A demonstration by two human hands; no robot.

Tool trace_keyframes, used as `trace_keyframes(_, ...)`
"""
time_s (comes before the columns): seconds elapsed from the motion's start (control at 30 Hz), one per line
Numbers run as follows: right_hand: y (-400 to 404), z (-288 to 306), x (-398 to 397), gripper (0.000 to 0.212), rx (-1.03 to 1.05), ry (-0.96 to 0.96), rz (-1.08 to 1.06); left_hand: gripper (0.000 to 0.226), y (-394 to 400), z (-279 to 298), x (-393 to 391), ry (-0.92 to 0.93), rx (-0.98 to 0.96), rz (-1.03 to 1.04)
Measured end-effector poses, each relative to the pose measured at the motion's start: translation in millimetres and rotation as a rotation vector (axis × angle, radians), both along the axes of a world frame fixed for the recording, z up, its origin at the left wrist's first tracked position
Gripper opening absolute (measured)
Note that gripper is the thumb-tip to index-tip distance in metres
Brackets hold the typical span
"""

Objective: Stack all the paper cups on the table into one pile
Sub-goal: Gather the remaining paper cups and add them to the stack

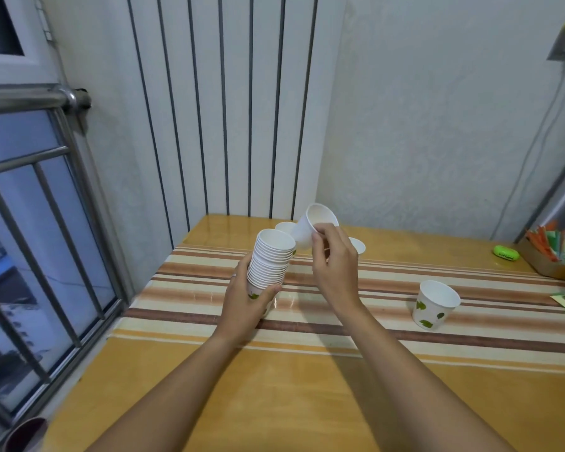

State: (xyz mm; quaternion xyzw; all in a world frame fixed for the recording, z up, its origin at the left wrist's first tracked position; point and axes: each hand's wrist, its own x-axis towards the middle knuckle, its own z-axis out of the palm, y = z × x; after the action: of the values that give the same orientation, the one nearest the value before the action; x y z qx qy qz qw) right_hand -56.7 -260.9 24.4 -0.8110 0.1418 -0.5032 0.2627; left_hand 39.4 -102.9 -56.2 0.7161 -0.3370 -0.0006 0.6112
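Note:
My left hand [245, 305] grips the bottom of a tall pile of nested white paper cups [271, 259], tilted slightly to the right above the table [274, 386]. Just right of the pile's mouth, my right hand [331, 265] pinches a single white cup [313, 223] by its wall, tilted with its base toward the pile. One loose cup with green leaf prints [434, 305] stands upright at the right on the striped cloth [388, 288]. Two more cups sit behind my hands, one [284, 227] behind the pile and one [359, 246] mostly hidden by my right hand.
A green oval object [505, 252] and a box of coloured packets [555, 252] sit at the far right. A barred window [40, 256] runs along the left edge, with a white panelled wall [225, 109] behind. A dark round container [26, 435] shows at the bottom left.

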Motion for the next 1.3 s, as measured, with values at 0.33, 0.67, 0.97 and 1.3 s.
trace_keyframes(0.33,29.0,24.8,7.7,0.012,-0.078,-0.033,0.184,0.068,6.6,2.5,0.0,0.02,-0.019,-0.008)
trace_keyframes(0.67,36.6,12.3,14.0,0.017,-0.161,0.189,0.305,0.067,9.4,0.0,2.4,0.034,-0.023,0.004)
trace_keyframes(0.97,22.8,13.8,17.1,0.02,-0.229,0.42,0.314,0.071,6.0,3.2,3.4,0.03,-0.021,-0.013)
trace_keyframes(1.3,4.0,5.5,24.1,0.025,-0.121,0.348,0.334,0.071,-11.8,14.2,16.0,0.008,0.001,0.023)
